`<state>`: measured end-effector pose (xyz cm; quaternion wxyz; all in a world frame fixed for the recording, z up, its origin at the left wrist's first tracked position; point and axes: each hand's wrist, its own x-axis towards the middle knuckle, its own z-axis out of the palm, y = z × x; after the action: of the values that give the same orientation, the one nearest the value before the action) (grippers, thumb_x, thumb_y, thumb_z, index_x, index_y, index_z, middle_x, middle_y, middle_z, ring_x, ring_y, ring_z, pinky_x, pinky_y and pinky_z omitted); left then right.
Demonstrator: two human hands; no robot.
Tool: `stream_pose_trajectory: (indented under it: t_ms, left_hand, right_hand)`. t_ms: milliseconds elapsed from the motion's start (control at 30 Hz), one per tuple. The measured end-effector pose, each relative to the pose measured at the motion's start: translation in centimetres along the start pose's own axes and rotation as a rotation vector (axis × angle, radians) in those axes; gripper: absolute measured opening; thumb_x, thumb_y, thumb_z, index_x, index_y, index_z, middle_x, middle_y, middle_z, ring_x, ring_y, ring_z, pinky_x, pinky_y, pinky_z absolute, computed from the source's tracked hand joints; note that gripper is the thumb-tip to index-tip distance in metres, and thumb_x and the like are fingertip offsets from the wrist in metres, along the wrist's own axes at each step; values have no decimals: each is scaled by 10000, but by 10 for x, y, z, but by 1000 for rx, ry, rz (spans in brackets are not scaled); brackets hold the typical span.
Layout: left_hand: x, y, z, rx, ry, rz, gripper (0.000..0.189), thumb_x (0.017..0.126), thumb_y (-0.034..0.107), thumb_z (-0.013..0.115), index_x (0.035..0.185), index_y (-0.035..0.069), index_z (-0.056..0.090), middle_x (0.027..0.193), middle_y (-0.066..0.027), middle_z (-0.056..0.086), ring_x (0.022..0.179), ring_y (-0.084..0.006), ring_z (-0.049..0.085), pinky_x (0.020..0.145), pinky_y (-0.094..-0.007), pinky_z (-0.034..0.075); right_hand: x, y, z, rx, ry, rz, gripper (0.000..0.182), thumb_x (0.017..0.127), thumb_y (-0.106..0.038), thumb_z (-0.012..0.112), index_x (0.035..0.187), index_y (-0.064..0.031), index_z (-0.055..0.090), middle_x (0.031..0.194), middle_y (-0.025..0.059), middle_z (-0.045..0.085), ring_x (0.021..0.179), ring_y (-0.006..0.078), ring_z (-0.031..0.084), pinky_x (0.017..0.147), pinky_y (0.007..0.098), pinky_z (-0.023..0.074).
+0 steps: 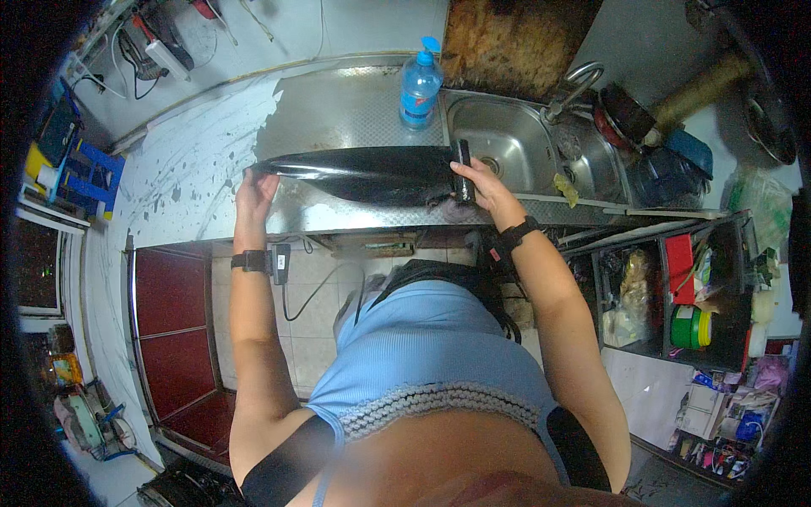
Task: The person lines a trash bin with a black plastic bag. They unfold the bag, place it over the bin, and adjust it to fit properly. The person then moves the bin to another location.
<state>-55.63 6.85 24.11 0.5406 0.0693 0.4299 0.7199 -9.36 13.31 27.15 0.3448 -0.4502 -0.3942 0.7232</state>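
My left hand [256, 190] pinches the gathered end of a sheet of black plastic film [380, 172], which stretches sideways over the metal countertop. At its other end, my right hand [485, 184] grips the black roll [464, 171] that the film comes from, near the left rim of the sink. Both wrists wear dark bands. A clear blue pump bottle [420, 92] stands upright on the counter behind the film. A greyish, blurred thing [451, 211] lies under the film near the roll; what it is I cannot tell.
Right of the roll is a double-bowl steel sink [500, 130] with a faucet [573, 89] and a yellowish scrap [566, 190] on its edge. Pans [624, 117] stand beyond it. A stained wooden board [513, 44] leans behind. Open shelves [665, 279] are at right; red cabinet panels [174, 298] at left.
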Motion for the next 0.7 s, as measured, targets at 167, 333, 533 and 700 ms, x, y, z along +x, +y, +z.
stream_pose_trajectory:
  t_ms: [167, 333, 533, 700]
  left_hand:
    - [2, 4, 0, 6, 72, 10, 316, 934, 289, 368, 1036, -1, 442, 986, -164, 500, 904, -286, 556, 793, -382, 508]
    - [19, 9, -22, -22, 49, 62, 321, 932, 286, 377, 1022, -14, 450, 993, -181, 500, 933, -292, 543, 816, -394, 490]
    - [27, 22, -47, -41, 174, 61, 298, 932, 296, 373, 993, 14, 449, 972, -171, 499, 905, -289, 531, 818, -403, 475]
    - [38, 27, -64, -142, 138, 75, 321, 943, 291, 336, 1066, 8, 426, 1050, -194, 501, 962, -300, 530, 815, -386, 479]
  right_hand:
    - [0, -2, 5, 12, 46, 45, 420, 757, -245, 678, 1069, -57, 470, 930, 55, 559, 815, 164, 557, 590, 313, 501]
    - [3, 4, -3, 55, 9, 23, 409, 765, -260, 668, 1058, -57, 467, 937, 75, 562, 777, 181, 578, 571, 319, 533]
    - [-2, 1, -9, 58, 3, 35, 390, 777, -241, 658, 1057, -59, 456, 892, 81, 548, 634, 181, 590, 502, 288, 526]
    - [1, 1, -9, 81, -42, 43, 358, 780, -236, 655, 1021, -60, 458, 848, 70, 537, 603, 167, 581, 461, 278, 508]
